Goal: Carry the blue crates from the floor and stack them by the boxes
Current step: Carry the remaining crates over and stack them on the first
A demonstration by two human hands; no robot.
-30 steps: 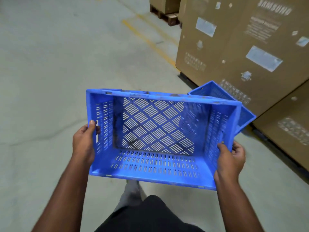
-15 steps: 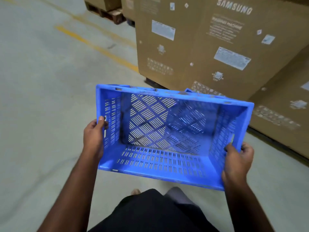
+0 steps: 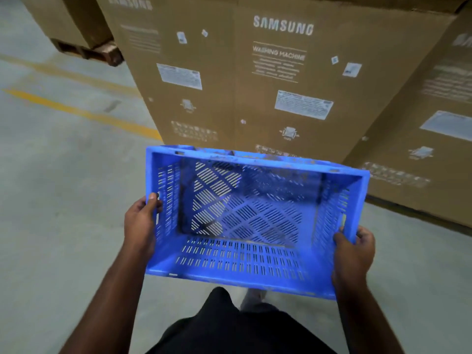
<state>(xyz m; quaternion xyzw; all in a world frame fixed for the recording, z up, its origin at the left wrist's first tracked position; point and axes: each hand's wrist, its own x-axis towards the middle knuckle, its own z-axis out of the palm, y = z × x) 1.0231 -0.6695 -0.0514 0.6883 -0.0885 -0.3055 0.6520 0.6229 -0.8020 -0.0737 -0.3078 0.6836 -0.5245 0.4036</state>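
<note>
I hold an empty blue slotted crate (image 3: 245,251) in front of my waist, its open top tilted toward me. My left hand (image 3: 141,221) grips the crate's left end wall near the rim. My right hand (image 3: 353,254) grips the right end wall. Straight ahead stands a tall brown cardboard washing-machine box (image 3: 255,85), close behind the crate's far rim. Through the slotted bottom I see more blue, which may be another crate below, but I cannot tell for sure.
A second cardboard box (image 3: 429,129) stands at the right, and another one on a wooden pallet (image 3: 86,51) at the far left. Yellow floor lines (image 3: 76,111) cross the grey concrete floor (image 3: 63,200) on the left. My legs show at the bottom.
I have walked closer to the boxes, which now fill the view ahead. The blue crate seen on the floor by the boxes is now hidden behind the one I carry. My grip is unchanged.
</note>
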